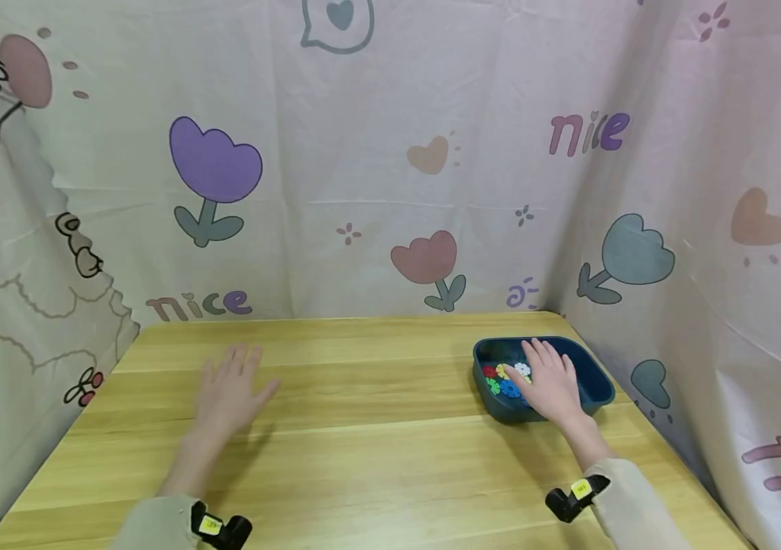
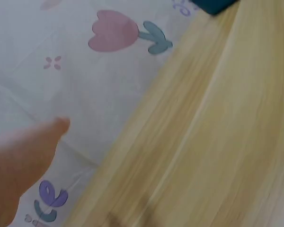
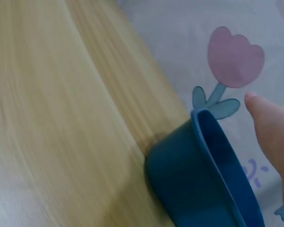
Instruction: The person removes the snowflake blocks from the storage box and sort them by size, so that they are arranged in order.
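In the head view my left hand [image 1: 228, 393] is spread above the left part of the wooden table, its fingers straight and nothing in it. Only part of that hand [image 2: 23, 161] shows in the left wrist view. My right hand [image 1: 551, 382] hovers over a dark blue plastic bin [image 1: 589, 370] at the right, fingers extended, holding nothing. Several small flower-shaped pieces [image 1: 510, 388] in red, yellow, white, green and blue lie in the bin's left part; the hand hides some of them. The right wrist view shows the bin's outer wall [image 3: 180, 170] and my thumb [image 3: 270, 127].
The wooden table [image 1: 363, 458] spreads out between both hands. A printed curtain [image 1: 335, 153] stands behind the table's far edge and along both sides. The bin is close to the table's right edge. A small black camera sits on each wrist.
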`<state>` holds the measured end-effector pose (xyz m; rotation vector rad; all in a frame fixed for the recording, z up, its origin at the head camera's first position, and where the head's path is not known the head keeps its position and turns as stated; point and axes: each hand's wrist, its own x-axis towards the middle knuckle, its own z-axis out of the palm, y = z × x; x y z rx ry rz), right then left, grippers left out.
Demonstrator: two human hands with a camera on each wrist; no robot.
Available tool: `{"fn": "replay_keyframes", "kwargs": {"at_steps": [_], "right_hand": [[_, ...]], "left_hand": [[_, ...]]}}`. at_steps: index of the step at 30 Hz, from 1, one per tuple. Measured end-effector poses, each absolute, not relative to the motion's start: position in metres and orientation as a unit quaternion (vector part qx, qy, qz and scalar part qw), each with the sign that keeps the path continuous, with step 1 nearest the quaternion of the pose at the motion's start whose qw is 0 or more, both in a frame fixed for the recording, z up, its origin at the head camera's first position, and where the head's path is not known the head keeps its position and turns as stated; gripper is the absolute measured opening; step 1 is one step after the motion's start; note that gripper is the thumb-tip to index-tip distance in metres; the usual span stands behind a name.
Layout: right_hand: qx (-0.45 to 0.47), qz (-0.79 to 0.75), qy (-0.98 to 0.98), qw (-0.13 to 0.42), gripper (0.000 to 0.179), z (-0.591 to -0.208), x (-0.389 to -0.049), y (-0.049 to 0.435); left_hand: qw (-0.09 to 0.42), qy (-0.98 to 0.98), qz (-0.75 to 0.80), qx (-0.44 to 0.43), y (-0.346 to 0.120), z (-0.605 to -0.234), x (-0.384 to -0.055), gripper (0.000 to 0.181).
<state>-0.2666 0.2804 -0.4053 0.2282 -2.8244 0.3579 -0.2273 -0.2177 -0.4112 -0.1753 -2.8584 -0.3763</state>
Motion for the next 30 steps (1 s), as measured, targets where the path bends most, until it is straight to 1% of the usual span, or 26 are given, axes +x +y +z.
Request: {"fn": "replay_keyframes", "kwargs": {"at_steps": [3, 6, 10, 12, 17, 19, 24, 30], "right_hand": [[0.077, 0.157, -0.971, 0.161, 0.069, -0.403, -0.264, 0.291], [0.073, 0.194, -0.963, 0.172, 0.066, -0.399, -0.262, 0.303], [0.053, 0.248, -0.954, 0.158, 0.07, -0.396, -0.257, 0.32], [0.038, 0.275, -0.95, 0.141, 0.074, -0.395, -0.254, 0.33], [-0.002, 0.315, -0.941, 0.12, 0.08, -0.395, -0.248, 0.356], [-0.017, 0.324, -0.939, 0.116, 0.082, -0.396, -0.247, 0.367], [-0.037, 0.343, -0.935, 0.085, 0.086, -0.401, -0.245, 0.392], [-0.046, 0.346, -0.936, 0.05, 0.085, -0.417, -0.24, 0.41]], "left_hand": [[0.152, -0.97, -0.179, -0.064, -0.203, -0.41, -0.23, 0.069], [0.162, -0.945, -0.279, -0.052, -0.185, -0.411, -0.233, 0.067], [0.136, -0.902, -0.409, -0.018, -0.157, -0.415, -0.236, 0.071], [0.117, -0.883, -0.454, -0.007, -0.143, -0.416, -0.238, 0.073], [0.083, -0.836, -0.543, -0.002, -0.106, -0.424, -0.242, 0.075], [0.079, -0.816, -0.573, -0.008, -0.091, -0.429, -0.243, 0.074], [0.082, -0.792, -0.604, -0.037, -0.056, -0.443, -0.248, 0.069], [0.048, -0.766, -0.639, -0.053, -0.018, -0.452, -0.249, 0.067]]}}
